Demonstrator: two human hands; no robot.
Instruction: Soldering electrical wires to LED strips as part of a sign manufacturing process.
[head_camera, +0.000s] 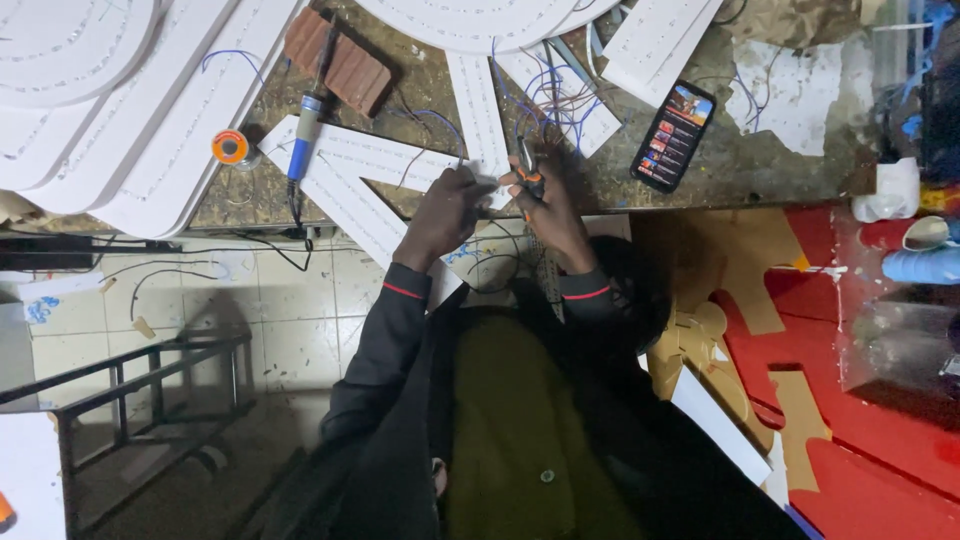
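My left hand (443, 213) rests on a white angular foam-board piece (350, 175) at the workbench's front edge, its fingers pinching a thin wire by the strip (478, 115). My right hand (548, 212) grips small orange-handled pliers (527, 172), jaws pointing up toward a tangle of blue and red wires (545, 100). Both hands nearly touch over the board's right end. Both sleeves are dark with a red cuff line.
A blue-handled soldering iron (305, 125) leans on a brick (340, 62), a solder spool (231, 148) beside it. A lit phone (673, 135) lies to the right. Large white boards (110, 110) fill the left. A metal frame (130, 385) and red cut-outs (850, 400) sit on the floor.
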